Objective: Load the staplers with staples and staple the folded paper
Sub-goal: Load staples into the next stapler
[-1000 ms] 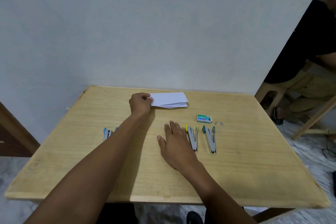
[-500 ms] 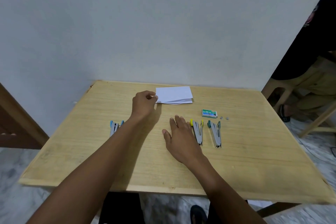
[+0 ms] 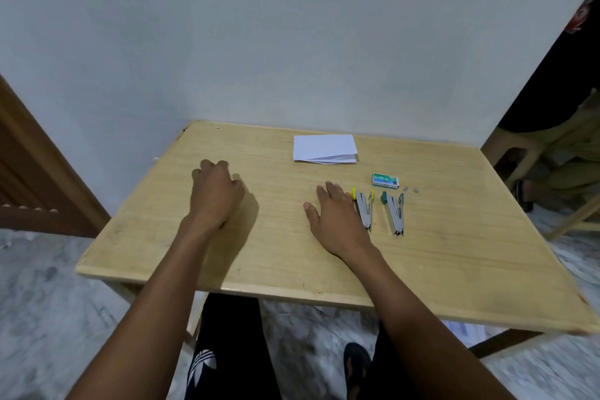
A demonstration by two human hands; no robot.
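Wooden desk (image 3: 454,270): is carrying all the things, with its far edge sitting against a pale wall.
Folded paper (image 3: 324,148): is lying flat and white near the far edge, its loose edges facing the person. No hand is touching it now, whereas half a second ago the left hand was pinching its left corner.
Left hand (image 3: 216,192): has left the paper and come down over the left part of the desk. It is sitting knuckles up with its fingers curled downward. Whether it is gripping anything underneath, I cannot tell.
Blue stapler: was lying in plain view on the left in the earlier frames. It is now out of sight, about where the left hand is covering the desk.
Right hand (image 3: 337,221): is still lying palm down, fingers straight and relaxed, holding nothing. Its outer edge is sitting just beside the yellow stapler.
Yellow stapler (image 3: 365,209): is lying splayed open, unmoved.
Green stapler (image 3: 393,213): is lying just to its right, roughly parallel and also splayed open.
Staple box (image 3: 385,179): is sitting beyond the two staplers, nearer than the paper, with two small grey bits (image 3: 410,188) just to its right.
Seated person (image 3: 568,140): is sitting at the right edge of the view.
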